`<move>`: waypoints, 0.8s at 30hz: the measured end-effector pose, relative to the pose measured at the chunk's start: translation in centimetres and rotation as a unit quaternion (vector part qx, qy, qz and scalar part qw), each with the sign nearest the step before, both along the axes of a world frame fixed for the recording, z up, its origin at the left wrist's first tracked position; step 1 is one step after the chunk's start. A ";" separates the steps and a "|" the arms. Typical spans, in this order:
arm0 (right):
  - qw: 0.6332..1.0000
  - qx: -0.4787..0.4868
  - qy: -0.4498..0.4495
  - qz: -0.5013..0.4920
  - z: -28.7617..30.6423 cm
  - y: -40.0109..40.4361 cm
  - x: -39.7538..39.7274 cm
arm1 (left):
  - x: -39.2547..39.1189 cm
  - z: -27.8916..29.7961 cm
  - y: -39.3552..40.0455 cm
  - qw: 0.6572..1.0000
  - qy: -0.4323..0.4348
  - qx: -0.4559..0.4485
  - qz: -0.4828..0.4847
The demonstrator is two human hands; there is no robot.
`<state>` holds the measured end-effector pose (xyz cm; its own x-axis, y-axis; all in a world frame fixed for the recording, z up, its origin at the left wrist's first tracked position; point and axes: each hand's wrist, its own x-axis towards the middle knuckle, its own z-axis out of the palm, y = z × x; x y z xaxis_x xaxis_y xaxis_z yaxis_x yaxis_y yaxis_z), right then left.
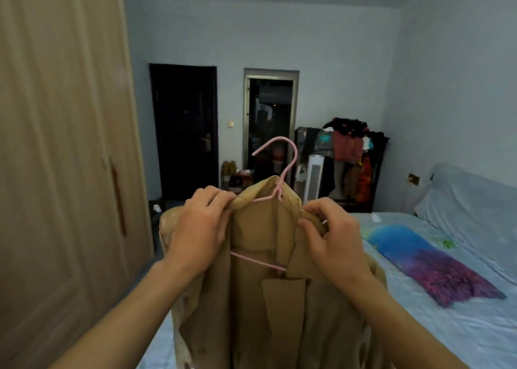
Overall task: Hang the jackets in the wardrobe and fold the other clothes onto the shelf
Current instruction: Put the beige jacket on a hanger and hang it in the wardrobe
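Note:
A tan jacket [260,307] hangs in front of me on a pink hanger [282,161], whose hook sticks up above the collar. My left hand [198,228] pinches the collar at the jacket's left shoulder. At the right shoulder my right hand [330,240] grips the collar fabric. The hanger's lower bar shows inside the open front. The wardrobe [58,158] stands at the left with its beige doors closed.
A bed [447,326] with a pale blue sheet lies to the right and below, with a blue and purple garment [428,262] spread on it. A loaded clothes rack [352,156] stands at the far wall beside an open doorway [270,122] and a dark door [184,130].

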<state>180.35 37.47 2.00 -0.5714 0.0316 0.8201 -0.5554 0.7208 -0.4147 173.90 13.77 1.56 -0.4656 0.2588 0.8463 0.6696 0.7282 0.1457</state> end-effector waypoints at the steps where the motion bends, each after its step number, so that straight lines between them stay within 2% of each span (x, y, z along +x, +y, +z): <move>1: 1.000 -0.011 -0.002 0.010 -0.5 -1.0 0.7 | 1.5 -0.2 -0.9 1.000 -0.012 -0.005 0.027; 5: 0.996 -0.060 -0.026 0.054 -1.9 -6.5 3.0 | 8.2 0.4 -5.1 0.988 -0.024 -0.034 0.149; 9: 0.985 -0.096 -0.083 0.119 -1.9 -13.7 4.6 | 14.9 1.2 -8.7 0.985 -0.070 -0.001 0.159; 11: 0.980 -0.095 -0.098 0.147 -1.8 -17.9 5.5 | 17.1 0.9 -10.4 0.980 -0.118 0.040 0.154; 14: 0.968 -0.105 -0.101 0.203 -1.9 -24.5 7.6 | 19.4 0.5 -13.8 0.957 -0.197 0.148 0.156; 19: 0.931 -0.156 -0.143 0.297 -1.9 -34.8 12.3 | 23.0 0.4 -21.8 0.915 -0.197 0.294 0.194; 22: 0.900 -0.182 -0.164 0.359 -2.1 -41.2 15.5 | 25.9 0.4 -27.3 0.897 -0.187 0.310 0.252; 24: 0.861 -0.199 -0.214 0.416 -2.4 -45.1 17.6 | 27.9 0.3 -31.2 0.889 -0.190 0.309 0.278</move>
<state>197.98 -7.63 -0.42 -0.7791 -0.3045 0.5479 -0.5459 -0.1001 -0.8319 201.78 -17.44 1.89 -0.6594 -0.5610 0.5004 0.0478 0.6330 0.7727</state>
